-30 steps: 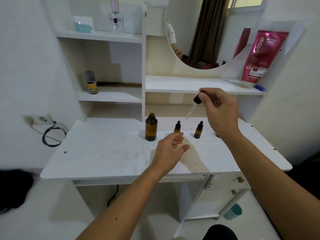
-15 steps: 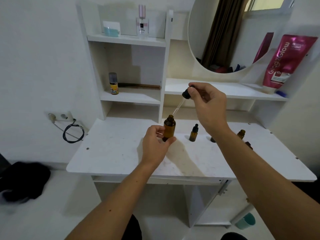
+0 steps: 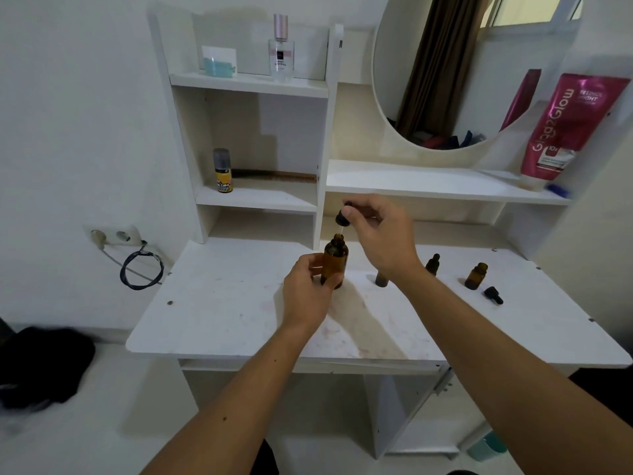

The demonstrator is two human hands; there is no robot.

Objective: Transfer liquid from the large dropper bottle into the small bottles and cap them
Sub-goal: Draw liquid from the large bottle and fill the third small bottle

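Observation:
The large amber dropper bottle (image 3: 336,258) stands on the white dressing table (image 3: 222,303), gripped at its lower body by my left hand (image 3: 308,293). My right hand (image 3: 380,234) pinches the black dropper cap (image 3: 343,216) just above the bottle's mouth, with the glass tube going into the neck. To the right stand three small amber bottles: one (image 3: 381,279) mostly behind my right wrist, one capped (image 3: 432,264), and one uncapped (image 3: 476,276). A loose small black dropper cap (image 3: 493,295) lies beside the uncapped one.
Shelves rise behind the table with a yellow spray can (image 3: 222,171), a comb (image 3: 277,175), a perfume bottle (image 3: 281,49) and a pink tube (image 3: 568,128). A round mirror (image 3: 445,70) hangs above. A wall socket with a coiled cable (image 3: 140,269) is at the left.
My left hand moved from the table onto the large bottle. My right hand brought the dropper left and down until its tube entered the bottle's neck. The view shifted left.

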